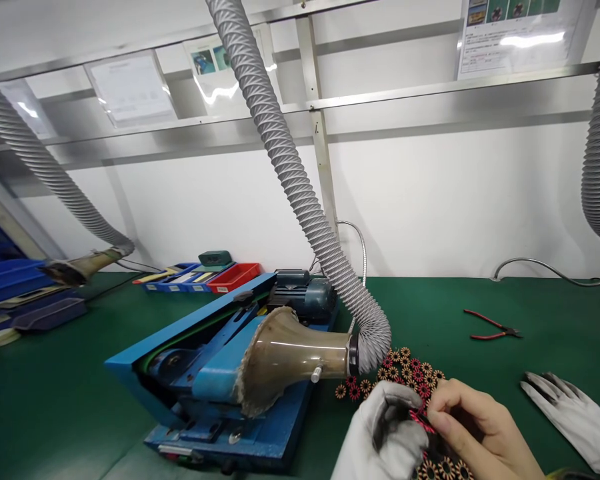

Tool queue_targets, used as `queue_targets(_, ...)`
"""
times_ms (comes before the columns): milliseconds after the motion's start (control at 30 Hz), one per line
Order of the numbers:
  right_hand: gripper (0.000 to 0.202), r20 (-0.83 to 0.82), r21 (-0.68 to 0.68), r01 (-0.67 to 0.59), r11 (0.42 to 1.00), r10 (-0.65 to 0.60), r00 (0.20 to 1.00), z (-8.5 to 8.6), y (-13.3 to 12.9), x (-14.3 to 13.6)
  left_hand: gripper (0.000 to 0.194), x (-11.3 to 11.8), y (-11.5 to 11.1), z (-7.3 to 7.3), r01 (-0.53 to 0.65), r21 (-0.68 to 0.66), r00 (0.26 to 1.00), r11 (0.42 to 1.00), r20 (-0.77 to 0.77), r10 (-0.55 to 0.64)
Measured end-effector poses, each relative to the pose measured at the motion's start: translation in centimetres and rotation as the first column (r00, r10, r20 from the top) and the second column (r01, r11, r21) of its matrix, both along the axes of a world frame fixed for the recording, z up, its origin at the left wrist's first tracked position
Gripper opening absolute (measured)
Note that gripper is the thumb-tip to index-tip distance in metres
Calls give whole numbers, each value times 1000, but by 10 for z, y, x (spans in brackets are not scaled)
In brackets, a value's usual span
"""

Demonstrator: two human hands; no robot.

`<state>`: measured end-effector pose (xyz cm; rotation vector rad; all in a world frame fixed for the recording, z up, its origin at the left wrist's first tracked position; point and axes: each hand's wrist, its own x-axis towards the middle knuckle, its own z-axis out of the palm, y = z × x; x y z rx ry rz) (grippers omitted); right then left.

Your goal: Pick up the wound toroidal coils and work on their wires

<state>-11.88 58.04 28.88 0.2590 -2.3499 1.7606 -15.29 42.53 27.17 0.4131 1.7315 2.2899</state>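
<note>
My left hand (385, 430), in a white glove with dark-stained fingertips, is curled closed in the lower right of the head view. Facing it, my bare right hand (485, 423) has thumb and forefinger pinched together. Between the two sets of fingertips shows a small red motor core (420, 421), mostly covered by the fingers; its exact shape is hard to make out. Behind and below the hands lie many small, round, toothed motor cores (405, 365), some copper-coloured and some red, spread on the green table.
A blue belt sander (215, 380) with a flared suction hood (290, 353) and grey hose (300, 180) stands left of my hands. Red-handled pliers (495, 328) and a white glove (575, 417) lie right. Red (236, 277) and blue bins (175, 277) sit by the wall.
</note>
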Motion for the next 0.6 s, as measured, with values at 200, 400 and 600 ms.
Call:
queue_targets(200,44,-2,-266,-6,964,6,1000,-3,-10,-5,50,-6,6,-5,-64,22,998,998,-23,64)
queue_targets(400,36,-24,-300,-42,953,36,999,-16,-4,-13,55,-2,3,4,-80,34,997,996,24,79)
queue_targets(600,37,-11,-431,42,902,-52,999,-8,-16,-8,55,0,1,8,-79,28,996,996,42,78)
